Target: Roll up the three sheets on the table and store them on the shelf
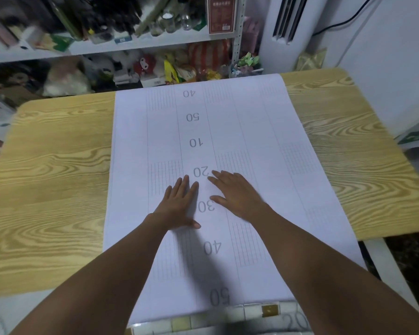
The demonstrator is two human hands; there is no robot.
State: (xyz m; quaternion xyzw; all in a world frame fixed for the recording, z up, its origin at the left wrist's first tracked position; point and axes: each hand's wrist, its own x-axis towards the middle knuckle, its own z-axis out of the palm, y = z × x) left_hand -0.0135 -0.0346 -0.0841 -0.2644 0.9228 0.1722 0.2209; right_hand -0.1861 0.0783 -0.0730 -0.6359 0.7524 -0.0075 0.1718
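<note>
Upper right, a tall white floor-standing air conditioner [288, 32], and a thin black cable [344, 20] runs down the wall beside it. Top centre, a red rectangular cardboard box [221, 14] stands upright next to clear glass jars [169, 22]. Below them sits a small red plush toy [144, 65], with an orange-and-white striped plastic bag [208, 53] to its right.

L hand [179, 204] & R hand [237, 194] flat, fingers straight, arms extended.

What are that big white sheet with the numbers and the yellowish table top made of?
The sheet looks like thin matte paper or film backing: it has printed grey numbers and ruled lines, lies flat and droops over the near edge. The table top looks like wood-grain laminate rather than solid wood, judging by its bold, smooth pattern; I cannot be sure.
</note>
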